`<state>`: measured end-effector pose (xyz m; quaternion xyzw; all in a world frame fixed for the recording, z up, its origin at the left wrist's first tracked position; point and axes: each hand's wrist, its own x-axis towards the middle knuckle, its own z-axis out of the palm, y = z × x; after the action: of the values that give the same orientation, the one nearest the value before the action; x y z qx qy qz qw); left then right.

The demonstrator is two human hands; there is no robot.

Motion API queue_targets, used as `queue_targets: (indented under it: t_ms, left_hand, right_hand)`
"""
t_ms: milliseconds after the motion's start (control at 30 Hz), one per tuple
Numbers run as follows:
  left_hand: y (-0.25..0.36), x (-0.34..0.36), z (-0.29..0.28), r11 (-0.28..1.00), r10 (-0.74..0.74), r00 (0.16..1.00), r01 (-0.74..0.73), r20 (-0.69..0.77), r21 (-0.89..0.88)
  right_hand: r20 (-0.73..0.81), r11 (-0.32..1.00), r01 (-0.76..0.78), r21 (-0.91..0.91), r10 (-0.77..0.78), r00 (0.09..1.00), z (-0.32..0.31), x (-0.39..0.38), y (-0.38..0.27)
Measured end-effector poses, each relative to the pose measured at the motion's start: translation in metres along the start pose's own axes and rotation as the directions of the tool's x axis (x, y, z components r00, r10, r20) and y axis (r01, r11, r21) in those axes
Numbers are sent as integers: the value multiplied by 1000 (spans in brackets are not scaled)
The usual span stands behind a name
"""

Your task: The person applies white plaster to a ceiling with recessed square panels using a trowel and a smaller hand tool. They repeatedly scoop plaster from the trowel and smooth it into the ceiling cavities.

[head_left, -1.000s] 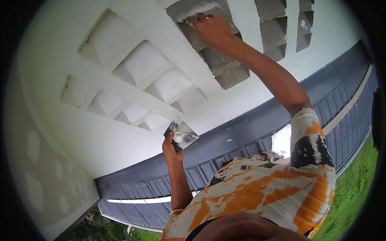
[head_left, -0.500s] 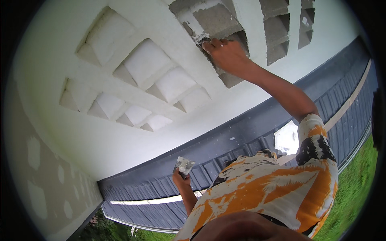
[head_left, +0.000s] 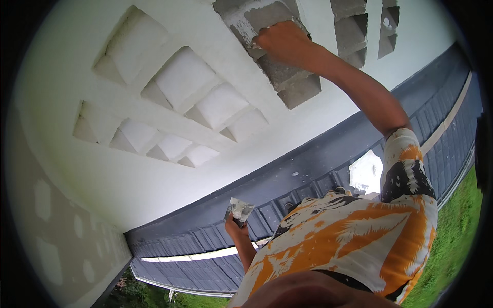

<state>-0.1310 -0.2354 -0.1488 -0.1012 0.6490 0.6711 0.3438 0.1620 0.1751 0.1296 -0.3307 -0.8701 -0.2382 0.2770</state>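
While the left hand (head_left: 238, 231) grips a plate (head_left: 240, 208), the right hand (head_left: 285, 43), contents hidden, meets a hollow (head_left: 262, 18) part whitened, part bare.

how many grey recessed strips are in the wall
3: a broad strip partly behind the right hand, a narrower strip to its right, and the narrowest strip farthest right. Each meets the picture's top edge, so more may be hidden.

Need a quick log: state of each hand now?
Left hand: closed, holding a plate.
Right hand: closed; whether it holds anything cannot be told.
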Motion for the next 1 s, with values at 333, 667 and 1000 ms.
queue_targets:
  t_ms: [333, 667, 1000]
  left_hand:
    - [16, 12, 7, 998, 59, 996, -60, 73, 5]
    - [-2, 20, -6, 999, -45, 999, 45, 23, -11]
    - [20, 35, 14, 999, 6, 997, -3, 80, -33]
  right_hand:
    - [-158, 998, -60, 27, 63, 985, 12, 49, 20]
    - [-93, 977, -202, 60, 207, 974, -9, -37, -16]
    - [-121, 989, -140, 47, 145, 982, 40, -44, -12]
